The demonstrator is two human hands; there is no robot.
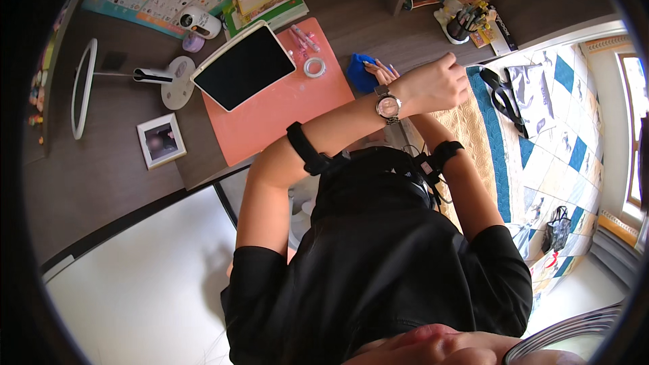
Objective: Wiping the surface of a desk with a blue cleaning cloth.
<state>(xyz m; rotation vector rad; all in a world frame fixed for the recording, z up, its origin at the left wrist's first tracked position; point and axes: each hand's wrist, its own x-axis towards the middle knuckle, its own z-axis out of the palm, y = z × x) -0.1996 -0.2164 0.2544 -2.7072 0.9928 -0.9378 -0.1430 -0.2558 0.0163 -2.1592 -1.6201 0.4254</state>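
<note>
My left forearm crosses in front of me to the right and wears a wristwatch (388,106). At its end my left hand (438,83) is curled into a fist, back of the hand up; nothing shows in it, though the palm is hidden. Behind that forearm, my right hand (381,72) rests on a bunched blue cloth (360,73), its fingers spread over it. The cloth lies on the dark wooden desk (350,30), by the right edge of a pink desk mat (284,114). My left forearm hides part of my right wrist.
On the mat are a tablet (246,66) in a light case, a tape roll (314,67) and pink pens (304,38). A round mirror (83,88), photo frame (161,140) and white camera (200,21) stand left. A pen holder (459,28) is back right; a bed (552,137) lies right.
</note>
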